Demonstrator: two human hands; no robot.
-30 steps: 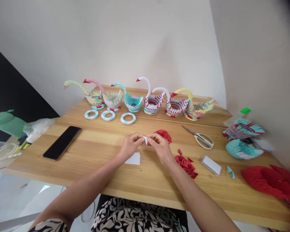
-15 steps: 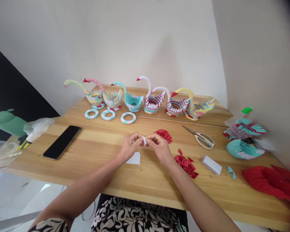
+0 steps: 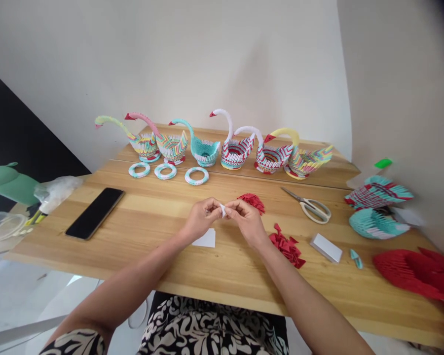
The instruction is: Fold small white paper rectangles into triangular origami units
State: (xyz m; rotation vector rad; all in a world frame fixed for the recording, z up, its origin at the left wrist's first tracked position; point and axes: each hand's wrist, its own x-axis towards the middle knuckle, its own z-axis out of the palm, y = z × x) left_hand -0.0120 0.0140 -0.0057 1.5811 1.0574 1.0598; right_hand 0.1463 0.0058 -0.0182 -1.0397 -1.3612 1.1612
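A small folded piece of white paper is pinched between both hands above the middle of the table. My left hand is closed on its left side, with thumb and forefinger together. From the right, my right hand grips the same piece with its fingertips. Flat on the wood below my left hand lies some white paper. Behind and beside my right hand are two heaps of folded red paper pieces, a far heap and a nearer heap.
Several paper swans line the back, with three paper rings before them. A phone lies left. To the right are scissors, a white paper stack, a turquoise piece and a red paper model.
The white piece has turned slightly between my fingertips and shows less of its face. Both hands stay together in nearly the same place. The view has shifted a little.
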